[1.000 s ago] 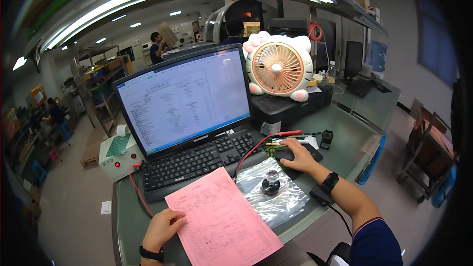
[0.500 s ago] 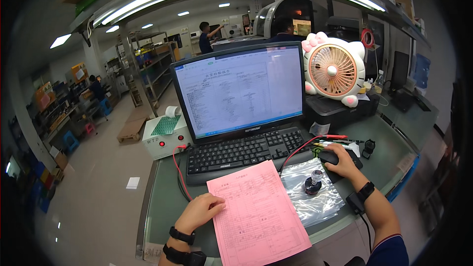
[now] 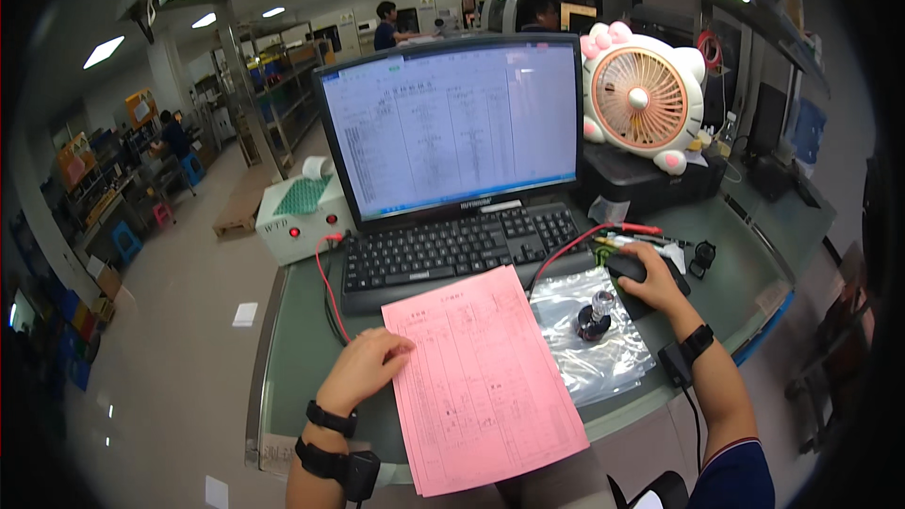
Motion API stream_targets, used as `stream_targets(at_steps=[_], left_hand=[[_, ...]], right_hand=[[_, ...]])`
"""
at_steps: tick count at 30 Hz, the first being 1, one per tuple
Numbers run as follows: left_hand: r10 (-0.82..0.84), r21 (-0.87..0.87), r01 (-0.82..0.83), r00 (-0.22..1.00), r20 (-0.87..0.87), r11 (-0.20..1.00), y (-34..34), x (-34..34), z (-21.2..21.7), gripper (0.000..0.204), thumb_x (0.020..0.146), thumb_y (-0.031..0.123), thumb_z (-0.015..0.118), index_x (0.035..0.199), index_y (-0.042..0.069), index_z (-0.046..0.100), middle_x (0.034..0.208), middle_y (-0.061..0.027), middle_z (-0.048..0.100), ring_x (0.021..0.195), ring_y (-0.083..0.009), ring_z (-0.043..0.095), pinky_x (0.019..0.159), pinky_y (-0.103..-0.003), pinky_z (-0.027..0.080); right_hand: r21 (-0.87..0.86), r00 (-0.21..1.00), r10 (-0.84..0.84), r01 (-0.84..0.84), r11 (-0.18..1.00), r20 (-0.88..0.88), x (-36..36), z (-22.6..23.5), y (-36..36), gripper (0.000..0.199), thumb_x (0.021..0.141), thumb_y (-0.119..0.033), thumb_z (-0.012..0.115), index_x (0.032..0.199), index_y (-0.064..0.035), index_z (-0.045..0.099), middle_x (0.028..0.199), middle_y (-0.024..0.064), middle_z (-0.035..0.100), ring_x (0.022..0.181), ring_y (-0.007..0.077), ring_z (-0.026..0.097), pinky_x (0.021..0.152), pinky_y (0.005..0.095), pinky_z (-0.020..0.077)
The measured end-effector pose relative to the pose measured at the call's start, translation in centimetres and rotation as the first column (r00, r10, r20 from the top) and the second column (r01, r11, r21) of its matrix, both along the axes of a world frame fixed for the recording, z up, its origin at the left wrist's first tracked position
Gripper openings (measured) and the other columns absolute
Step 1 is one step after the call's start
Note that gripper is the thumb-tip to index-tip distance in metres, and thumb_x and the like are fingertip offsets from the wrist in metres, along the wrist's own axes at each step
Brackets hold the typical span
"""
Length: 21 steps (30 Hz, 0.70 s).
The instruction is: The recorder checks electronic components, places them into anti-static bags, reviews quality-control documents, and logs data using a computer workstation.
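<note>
My left hand (image 3: 366,367) rests on the green desk, fingertips touching the left edge of a pink paper form (image 3: 481,377) that lies in front of the black keyboard (image 3: 452,248). My right hand (image 3: 650,281) lies curled over a black computer mouse (image 3: 630,269) to the right of the keyboard. Just left of that hand a small dark round part with a clear top (image 3: 594,316) stands on a clear plastic bag (image 3: 594,339). Behind the keyboard the monitor (image 3: 452,127) shows a spreadsheet.
A pink and white desk fan (image 3: 643,97) sits on a black box at the back right. A white box with red buttons (image 3: 304,217) stands left, with a red wire (image 3: 325,292) running across the desk. People work far behind, among shelves.
The view has swung right and moved closer to the desk. Both hands keep their places: left at the pink form, right on the mouse.
</note>
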State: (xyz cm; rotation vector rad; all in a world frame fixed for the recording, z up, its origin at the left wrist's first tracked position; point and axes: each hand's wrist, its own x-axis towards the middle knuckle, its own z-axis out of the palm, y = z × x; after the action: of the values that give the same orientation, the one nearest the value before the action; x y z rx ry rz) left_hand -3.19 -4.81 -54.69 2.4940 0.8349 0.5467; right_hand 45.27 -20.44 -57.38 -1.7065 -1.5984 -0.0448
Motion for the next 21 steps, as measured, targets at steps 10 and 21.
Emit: stream_targets(at_steps=[10,21], left_hand=[[0.051,-0.009,-0.051,0.998,-0.023,0.999,0.1,-0.2,-0.2,0.016,0.082,0.008,0.066,0.098,0.004,0.069,0.089,-0.0073,0.063,0.088,-0.0222,0.06,0.08,-0.033,0.05],[0.057,0.113,-0.055,0.998,-0.016,0.992,0.2,-0.2,-0.9,0.031,0.082,0.008,0.06,0.112,0.003,0.067,0.085,-0.0097,0.061,0.085,-0.0269,0.057,0.079,-0.036,0.046]], right_hand=[[-0.027,0.999,-0.023,0.022,0.999,-0.026,-0.3,0.3,-0.2,0.056,0.071,-0.014,0.074,0.123,-0.0046,0.057,0.124,0.014,0.056,0.121,0.0313,0.052,0.106,0.037,0.0388],[-0.046,0.999,-0.03,0.029,0.999,-0.018,-0.4,0.3,-0.3,0.059,0.07,-0.014,0.075,0.125,-0.0033,0.055,0.123,0.0143,0.055,0.12,0.0294,0.053,0.105,0.0353,0.0386]])
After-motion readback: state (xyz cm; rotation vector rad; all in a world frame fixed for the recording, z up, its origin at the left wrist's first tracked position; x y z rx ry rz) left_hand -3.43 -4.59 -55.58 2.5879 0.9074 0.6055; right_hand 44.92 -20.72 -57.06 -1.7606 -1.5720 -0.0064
